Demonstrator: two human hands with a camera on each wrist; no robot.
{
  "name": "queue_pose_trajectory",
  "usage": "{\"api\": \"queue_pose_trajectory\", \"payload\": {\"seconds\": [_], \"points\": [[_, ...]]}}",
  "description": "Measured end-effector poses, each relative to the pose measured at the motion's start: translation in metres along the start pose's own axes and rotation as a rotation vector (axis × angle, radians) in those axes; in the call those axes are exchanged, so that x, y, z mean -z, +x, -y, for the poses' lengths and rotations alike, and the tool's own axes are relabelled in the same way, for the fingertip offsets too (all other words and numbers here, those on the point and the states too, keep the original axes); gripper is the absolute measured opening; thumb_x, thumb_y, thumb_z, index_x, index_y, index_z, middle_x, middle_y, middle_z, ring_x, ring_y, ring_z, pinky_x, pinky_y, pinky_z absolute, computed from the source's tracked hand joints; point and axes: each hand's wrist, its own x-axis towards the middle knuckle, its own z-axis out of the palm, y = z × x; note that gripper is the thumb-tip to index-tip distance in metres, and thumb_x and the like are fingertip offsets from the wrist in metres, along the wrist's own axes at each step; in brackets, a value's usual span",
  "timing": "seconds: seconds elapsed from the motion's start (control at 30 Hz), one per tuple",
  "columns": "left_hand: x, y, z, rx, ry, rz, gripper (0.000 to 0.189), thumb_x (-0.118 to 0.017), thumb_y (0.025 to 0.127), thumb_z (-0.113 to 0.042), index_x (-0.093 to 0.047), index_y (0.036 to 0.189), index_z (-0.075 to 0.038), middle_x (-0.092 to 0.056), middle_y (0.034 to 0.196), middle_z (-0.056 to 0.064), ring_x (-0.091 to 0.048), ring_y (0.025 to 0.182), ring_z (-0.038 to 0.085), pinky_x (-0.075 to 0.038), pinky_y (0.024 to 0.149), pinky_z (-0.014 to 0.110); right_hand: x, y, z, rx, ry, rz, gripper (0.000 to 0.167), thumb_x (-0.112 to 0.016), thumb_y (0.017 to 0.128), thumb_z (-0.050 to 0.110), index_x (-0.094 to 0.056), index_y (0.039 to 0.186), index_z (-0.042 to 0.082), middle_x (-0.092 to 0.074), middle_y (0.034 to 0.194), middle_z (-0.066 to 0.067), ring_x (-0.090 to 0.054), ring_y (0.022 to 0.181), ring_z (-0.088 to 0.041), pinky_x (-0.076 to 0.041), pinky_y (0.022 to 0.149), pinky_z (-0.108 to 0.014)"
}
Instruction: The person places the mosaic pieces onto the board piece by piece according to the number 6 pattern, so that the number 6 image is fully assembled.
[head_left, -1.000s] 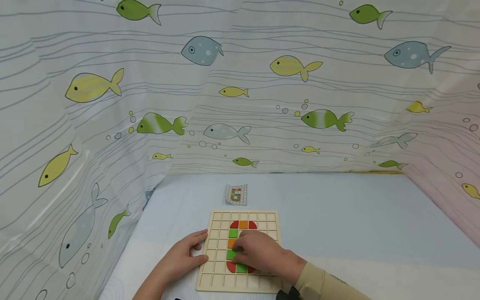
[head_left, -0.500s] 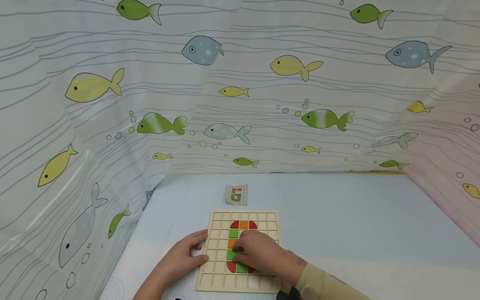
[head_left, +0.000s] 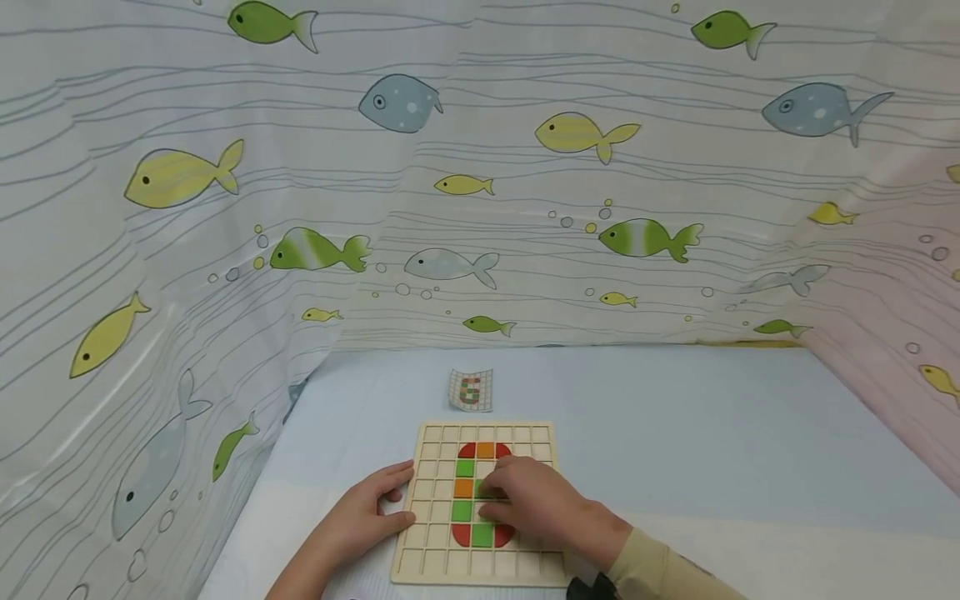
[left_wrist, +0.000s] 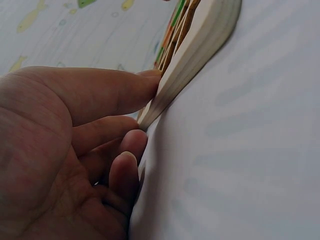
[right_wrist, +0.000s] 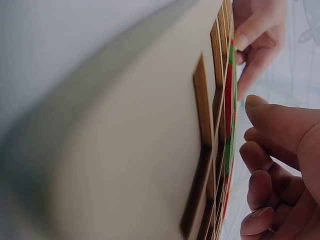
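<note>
A pale wooden grid board (head_left: 437,534) lies on the table in the head view. Coloured tiles sit in its cells: red rounded corners, an orange square (head_left: 485,450) on top, and a left column of green and orange. A green tile (head_left: 478,490) shows beside the orange one (head_left: 463,488), partly covered by my right hand (head_left: 538,502). That hand hovers low over the board; the right wrist view shows its fingertips apart, nothing between them. My left hand (head_left: 365,510) rests at the board's left side, thumb and fingertips touching the edge (left_wrist: 172,75).
Behind the board lies a small card (head_left: 471,391) printed with a coloured pattern on a grid. A fish-print curtain (head_left: 525,225) stands around the back and sides of the light blue table (head_left: 675,433).
My right hand has moved a little to the right, uncovering the green tile beside the orange one and more of the lower right red corner. My left hand stays at the board's edge.
</note>
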Motion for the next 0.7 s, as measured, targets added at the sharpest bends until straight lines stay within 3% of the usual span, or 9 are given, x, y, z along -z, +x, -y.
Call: {"api": "queue_pose_trajectory", "payload": {"seconds": [0.23, 0.47, 0.7], "points": [[0.000, 0.000, 0.001, 0.010, 0.007, -0.003, 0.069, -0.084, 0.079, -0.028, -0.059, 0.138, -0.006, -0.048, 0.147, -0.001, -0.052, 0.102, 0.017, -0.044, 0.075, 0.024, 0.004, -0.006, -0.009, 0.003, -0.006, -0.044, 0.016, -0.077, 0.088, 0.032, -0.079, 0.099, 0.020, -0.062, 0.086, 0.020, -0.052, 0.077, 0.001, -0.046, 0.068, -0.020], [0.000, 0.001, 0.000, 0.022, 0.002, -0.003, 0.070, -0.084, 0.078, -0.028, -0.058, 0.139, -0.006, -0.048, 0.147, -0.001, -0.052, 0.101, 0.017, -0.044, 0.073, 0.024, 0.011, -0.014, -0.018, -0.075, 0.036, -0.074, 0.020, -0.076, 0.088, 0.032, -0.079, 0.102, 0.017, -0.063, 0.089, 0.016, -0.053, 0.080, -0.001, -0.048, 0.072, -0.025], [-0.001, 0.001, 0.002, 0.024, 0.009, -0.003, 0.070, -0.084, 0.078, -0.028, -0.058, 0.139, -0.005, -0.048, 0.147, 0.000, -0.051, 0.099, 0.015, -0.043, 0.073, 0.024, 0.016, -0.020, -0.029, -0.114, 0.005, -0.091, 0.027, -0.075, 0.089, 0.034, -0.078, 0.107, 0.014, -0.064, 0.093, 0.014, -0.057, 0.085, -0.004, -0.050, 0.076, -0.029]]}}
